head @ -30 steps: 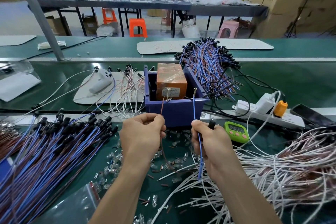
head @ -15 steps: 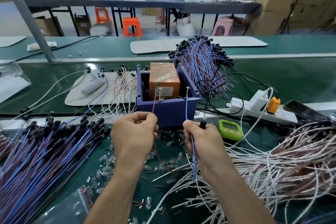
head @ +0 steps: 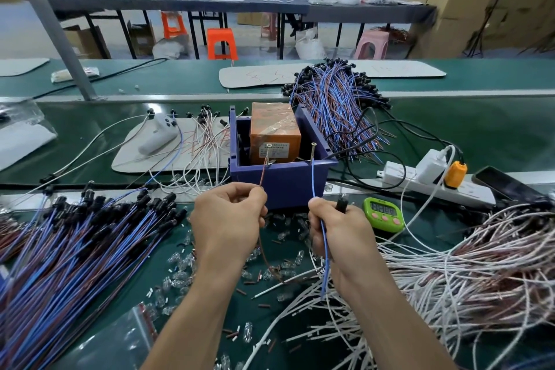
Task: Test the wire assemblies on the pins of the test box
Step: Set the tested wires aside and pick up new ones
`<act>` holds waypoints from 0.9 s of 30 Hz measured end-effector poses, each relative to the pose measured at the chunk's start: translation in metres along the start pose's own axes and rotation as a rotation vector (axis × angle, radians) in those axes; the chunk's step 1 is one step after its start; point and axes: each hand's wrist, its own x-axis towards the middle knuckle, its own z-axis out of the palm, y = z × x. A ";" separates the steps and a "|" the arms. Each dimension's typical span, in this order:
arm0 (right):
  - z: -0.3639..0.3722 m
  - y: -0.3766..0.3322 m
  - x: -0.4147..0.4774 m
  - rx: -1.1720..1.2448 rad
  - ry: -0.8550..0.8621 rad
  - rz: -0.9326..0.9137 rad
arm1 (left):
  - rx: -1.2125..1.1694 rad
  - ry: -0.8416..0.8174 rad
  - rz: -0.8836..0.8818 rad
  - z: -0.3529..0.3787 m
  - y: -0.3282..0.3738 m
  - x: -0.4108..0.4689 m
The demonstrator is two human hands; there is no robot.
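A purple test box (head: 288,183) holding an orange block (head: 274,129) stands at the middle of the green bench. Two upright metal pins rise from its front rim, the left pin (head: 268,151) and the right pin (head: 313,152). My left hand (head: 228,222) pinches a thin brown wire (head: 262,177) whose tip touches the left pin. My right hand (head: 336,231) grips a blue wire (head: 313,180) that reaches up to the right pin, with the assembly's black bulb socket (head: 341,204) sticking out above the fingers. Both wires hang down below my hands.
A heap of blue and brown assemblies (head: 75,249) lies at the left, another bundle (head: 339,99) behind the box, and a tangle of white wires (head: 465,273) at the right. A green timer (head: 383,213), a power strip (head: 420,177), a phone (head: 504,183) and small loose bulbs (head: 180,267) lie nearby.
Both hands keep the same grip with the wire tips at the pins. Only the camera view has shifted slightly.
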 end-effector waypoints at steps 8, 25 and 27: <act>-0.002 -0.001 -0.003 0.022 0.021 -0.004 | 0.038 -0.031 0.039 -0.002 -0.003 -0.002; 0.001 -0.003 -0.001 0.025 0.010 -0.032 | -0.007 0.037 -0.010 -0.003 0.000 -0.004; 0.000 -0.003 -0.002 0.030 0.007 -0.022 | -0.018 0.043 -0.004 -0.003 -0.002 -0.004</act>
